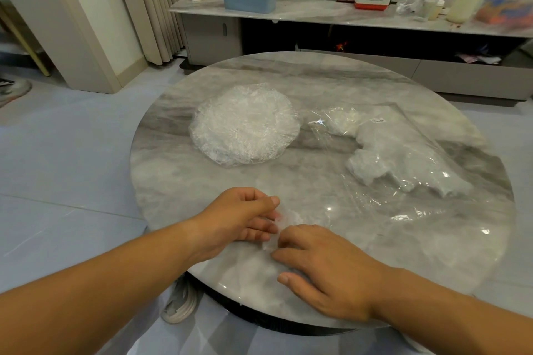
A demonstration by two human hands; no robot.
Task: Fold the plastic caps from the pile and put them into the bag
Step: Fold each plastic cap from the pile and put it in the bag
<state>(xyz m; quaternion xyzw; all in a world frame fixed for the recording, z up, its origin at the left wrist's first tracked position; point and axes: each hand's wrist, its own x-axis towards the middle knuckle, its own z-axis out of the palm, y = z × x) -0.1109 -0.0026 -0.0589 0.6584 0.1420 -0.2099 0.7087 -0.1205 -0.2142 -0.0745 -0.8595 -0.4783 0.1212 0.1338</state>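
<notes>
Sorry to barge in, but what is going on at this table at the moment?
A person is folding a small clear plastic cap at the near edge of the round marble table. The left hand pinches the cap while the right hand presses on it with its fingertips. A pile of unfolded caps lies further back, and to its right a clear bag already holds some folded ones.

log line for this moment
left hand: pinches cap | right hand: fingertips on cap | pile: centre | bag: right, part filled
</notes>
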